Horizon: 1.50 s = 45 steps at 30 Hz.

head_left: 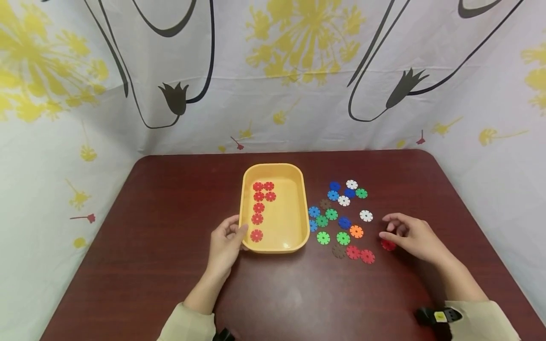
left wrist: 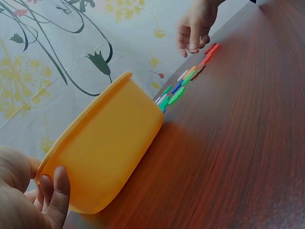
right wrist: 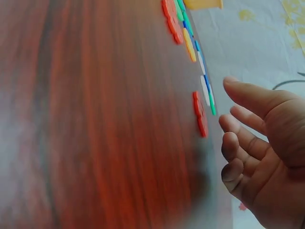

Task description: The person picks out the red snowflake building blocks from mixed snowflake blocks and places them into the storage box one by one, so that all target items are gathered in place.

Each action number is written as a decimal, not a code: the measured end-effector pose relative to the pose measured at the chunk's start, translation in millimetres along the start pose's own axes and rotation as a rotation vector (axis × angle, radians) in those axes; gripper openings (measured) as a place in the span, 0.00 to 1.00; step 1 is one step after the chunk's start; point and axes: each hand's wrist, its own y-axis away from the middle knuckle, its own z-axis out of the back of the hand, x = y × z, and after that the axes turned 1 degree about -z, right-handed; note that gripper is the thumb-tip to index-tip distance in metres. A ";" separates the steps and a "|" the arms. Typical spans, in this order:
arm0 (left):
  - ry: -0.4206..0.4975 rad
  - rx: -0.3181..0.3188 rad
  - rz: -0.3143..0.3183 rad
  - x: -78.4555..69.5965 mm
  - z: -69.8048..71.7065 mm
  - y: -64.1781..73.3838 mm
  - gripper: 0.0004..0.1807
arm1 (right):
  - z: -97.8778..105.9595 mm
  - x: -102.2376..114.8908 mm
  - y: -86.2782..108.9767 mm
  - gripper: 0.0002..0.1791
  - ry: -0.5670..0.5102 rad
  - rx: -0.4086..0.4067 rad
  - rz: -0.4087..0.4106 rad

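My left hand [head_left: 223, 244] grips the left rim of a yellow plastic tray [head_left: 287, 213], thumb over the edge and fingers against the outer wall [left wrist: 102, 152]. Inside the tray, several red notched discs [head_left: 258, 207] lie in a column along the left side, with two more beside the top ones. At the right, my right hand [head_left: 411, 235] hovers with loosely bent fingers and nothing between them. Just below its thumb a red notched disc [head_left: 388, 245] lies on the table, partly covered by the hand in the head view.
Between tray and right hand lie scattered notched discs: white [head_left: 366, 216], orange [head_left: 356, 231], green [head_left: 343, 238], blue [head_left: 344, 222], brown [head_left: 339, 251] and two red [head_left: 360, 255]. The dark wooden table [head_left: 183, 189] ends at a patterned cloth [head_left: 239, 118] behind.
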 end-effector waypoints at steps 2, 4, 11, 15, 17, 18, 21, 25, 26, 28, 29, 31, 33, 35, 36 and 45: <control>-0.007 0.000 0.007 0.4 0.0 0.9 0.21 | 0.9 -2.5 2.4 0.21 0.000 0.019 -0.016; -0.011 0.003 0.006 0.6 0.1 1.5 0.21 | 1.7 -4.4 4.5 0.21 -0.005 0.036 -0.036; 0.005 -0.007 -0.016 -0.1 0.9 1.7 0.20 | 3.5 -8.7 8.0 0.20 -0.012 0.101 -0.061; 0.003 0.003 -0.021 -0.1 0.2 0.6 0.20 | 8.1 -10.0 10.3 0.21 -0.027 0.142 -0.064; 0.002 0.004 -0.022 0.1 -0.1 0.5 0.21 | 10.4 -11.2 11.7 0.20 -0.033 0.158 -0.057; 0.005 0.003 -0.022 0.2 -0.2 0.4 0.21 | 11.3 -11.5 12.1 0.20 -0.038 0.161 -0.058; 0.012 0.001 -0.025 -0.3 -0.4 0.0 0.21 | 13.5 -13.3 12.1 0.20 -0.048 0.175 -0.038; 0.013 0.002 -0.024 -0.5 -0.3 -0.4 0.20 | 13.1 -14.7 12.0 0.19 -0.043 0.173 -0.008; 0.014 0.001 -0.022 -0.4 -0.4 -0.5 0.20 | 12.5 -14.7 12.0 0.19 -0.038 0.167 -0.004; 0.012 0.003 -0.023 -0.1 -0.3 -0.5 0.20 | 11.1 -15.0 12.0 0.17 -0.022 0.155 0.004; 0.012 0.003 -0.023 -0.2 -0.3 -0.3 0.20 | 10.4 -15.1 12.0 0.17 -0.016 0.151 0.005; 0.009 0.005 -0.022 0.1 -0.1 0.0 0.20 | 9.1 -14.7 11.6 0.17 -0.008 0.150 0.003; 0.008 0.005 -0.017 0.3 0.3 0.5 0.20 | 7.9 -14.1 10.9 0.18 -0.006 0.154 -0.002; 0.006 0.002 -0.014 0.3 0.4 0.8 0.20 | 6.4 -12.8 10.1 0.18 -0.003 0.152 -0.011; 0.005 0.002 -0.015 0.3 0.5 0.8 0.20 | 5.6 -12.3 9.6 0.18 0.001 0.148 -0.012; 0.002 0.012 -0.025 -2.1 0.8 -0.3 0.21 | -0.1 -7.9 3.9 0.17 -0.008 0.134 -0.020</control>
